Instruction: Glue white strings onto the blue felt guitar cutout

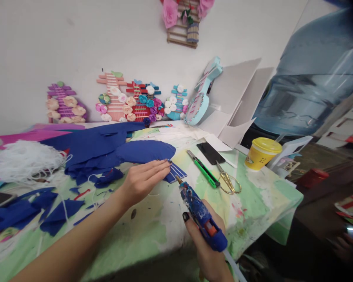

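My right hand [210, 250] is wrapped round a blue hot glue gun [200, 211] with a glue stick trailing from its back end. The nozzle is at the near edge of a small blue piece with white strings [178, 172] laid across it; whether it touches cannot be told. My left hand [142, 180] lies over the other end of this piece, fingers stretched out together and palm down, partly hiding it. Just behind the fingers is a blue oval panel [148, 151]. To the right are a green utility knife [204, 170] and gold-handled scissors [229, 182].
White string [26, 160] is heaped at left beside blue paper or fabric [91, 145] and scraps. A black phone [211, 152] and a yellow tub [261, 152] sit at right. Several flower-trimmed guitar shapes [113, 98] lean on the wall. A water bottle [306, 78] stands beyond the table.
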Demonstrator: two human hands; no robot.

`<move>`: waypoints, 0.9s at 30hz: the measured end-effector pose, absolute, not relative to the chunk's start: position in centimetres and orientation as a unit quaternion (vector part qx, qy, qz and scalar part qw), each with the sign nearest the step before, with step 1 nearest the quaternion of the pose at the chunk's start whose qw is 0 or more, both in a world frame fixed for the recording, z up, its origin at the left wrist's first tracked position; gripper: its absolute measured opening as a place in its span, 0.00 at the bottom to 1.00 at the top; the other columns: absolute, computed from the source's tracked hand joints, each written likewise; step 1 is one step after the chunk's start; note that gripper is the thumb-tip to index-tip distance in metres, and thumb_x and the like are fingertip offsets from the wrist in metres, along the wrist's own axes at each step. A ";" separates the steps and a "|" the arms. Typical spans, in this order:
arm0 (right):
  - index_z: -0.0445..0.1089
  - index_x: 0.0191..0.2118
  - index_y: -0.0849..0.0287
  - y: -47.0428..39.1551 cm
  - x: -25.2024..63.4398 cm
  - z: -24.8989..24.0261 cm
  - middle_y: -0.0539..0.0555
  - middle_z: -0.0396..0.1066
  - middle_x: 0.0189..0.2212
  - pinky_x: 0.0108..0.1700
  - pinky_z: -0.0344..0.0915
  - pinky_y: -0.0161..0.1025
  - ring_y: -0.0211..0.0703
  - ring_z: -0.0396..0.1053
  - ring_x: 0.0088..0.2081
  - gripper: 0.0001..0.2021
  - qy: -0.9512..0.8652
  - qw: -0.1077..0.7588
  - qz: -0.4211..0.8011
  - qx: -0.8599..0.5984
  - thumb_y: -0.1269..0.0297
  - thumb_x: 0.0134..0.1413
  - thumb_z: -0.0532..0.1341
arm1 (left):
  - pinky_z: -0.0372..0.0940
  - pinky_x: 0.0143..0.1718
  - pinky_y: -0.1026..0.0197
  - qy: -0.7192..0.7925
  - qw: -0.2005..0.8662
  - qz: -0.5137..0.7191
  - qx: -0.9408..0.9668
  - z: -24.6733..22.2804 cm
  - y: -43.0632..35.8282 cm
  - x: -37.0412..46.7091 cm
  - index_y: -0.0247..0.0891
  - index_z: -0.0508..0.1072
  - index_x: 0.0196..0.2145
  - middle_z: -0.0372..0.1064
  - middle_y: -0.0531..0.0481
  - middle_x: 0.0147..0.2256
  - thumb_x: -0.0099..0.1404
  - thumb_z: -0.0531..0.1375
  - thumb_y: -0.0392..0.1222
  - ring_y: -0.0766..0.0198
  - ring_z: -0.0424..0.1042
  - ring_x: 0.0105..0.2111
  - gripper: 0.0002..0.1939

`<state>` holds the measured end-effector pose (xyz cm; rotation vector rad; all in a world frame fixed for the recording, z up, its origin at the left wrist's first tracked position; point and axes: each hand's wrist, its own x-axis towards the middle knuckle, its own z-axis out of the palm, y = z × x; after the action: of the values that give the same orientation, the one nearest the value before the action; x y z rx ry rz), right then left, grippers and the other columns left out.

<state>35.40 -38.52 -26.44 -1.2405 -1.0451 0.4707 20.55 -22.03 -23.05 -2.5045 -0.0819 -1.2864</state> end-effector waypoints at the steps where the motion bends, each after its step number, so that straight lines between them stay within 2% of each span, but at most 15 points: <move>1: 0.61 0.25 0.58 -38.6 35.5 -26.4 0.46 0.55 0.19 0.19 0.51 0.31 0.34 0.53 0.21 0.08 -0.468 0.657 0.213 -0.551 0.63 0.51 0.60 | 0.69 0.52 0.53 -0.024 0.167 -0.449 -0.878 -23.0 -22.1 20.5 0.33 0.71 0.48 0.75 0.41 0.46 0.67 0.53 0.29 0.58 0.71 0.51 0.14; 7: 0.57 0.24 0.57 -39.3 36.1 -25.8 0.44 0.53 0.19 0.21 0.52 0.31 0.33 0.52 0.21 0.10 -0.499 0.607 0.269 -0.558 0.64 0.50 0.60 | 0.67 0.55 0.51 -0.008 0.205 -0.431 -0.879 -22.8 -22.3 20.3 0.33 0.72 0.47 0.73 0.41 0.48 0.68 0.53 0.30 0.57 0.69 0.53 0.13; 14: 0.55 0.24 0.57 -39.3 35.7 -25.7 0.44 0.50 0.19 0.23 0.48 0.33 0.33 0.49 0.22 0.11 -0.476 0.611 0.281 -0.567 0.64 0.49 0.60 | 0.67 0.55 0.50 -0.009 0.245 -0.420 -0.874 -22.0 -23.4 20.5 0.30 0.72 0.45 0.75 0.39 0.46 0.67 0.54 0.29 0.55 0.70 0.52 0.11; 20: 0.55 0.23 0.57 -39.2 35.7 -25.5 0.44 0.51 0.18 0.23 0.49 0.32 0.33 0.50 0.22 0.11 -0.484 0.612 0.270 -0.564 0.65 0.49 0.60 | 0.68 0.54 0.49 0.006 0.275 -0.420 -0.865 -22.0 -23.5 20.6 0.30 0.73 0.43 0.75 0.40 0.45 0.66 0.55 0.29 0.54 0.69 0.53 0.09; 27: 0.51 0.23 0.56 -39.5 35.9 -25.6 0.43 0.50 0.18 0.23 0.48 0.32 0.32 0.50 0.21 0.13 -0.497 0.587 0.263 -0.583 0.66 0.48 0.59 | 0.68 0.54 0.50 0.011 0.266 -0.438 -0.859 -22.2 -23.5 20.7 0.29 0.73 0.42 0.75 0.40 0.44 0.66 0.55 0.29 0.54 0.69 0.53 0.09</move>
<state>35.86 -39.51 -25.59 -1.3586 -1.1590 0.6129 20.69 -23.51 -22.21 -2.3186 0.0288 -1.1824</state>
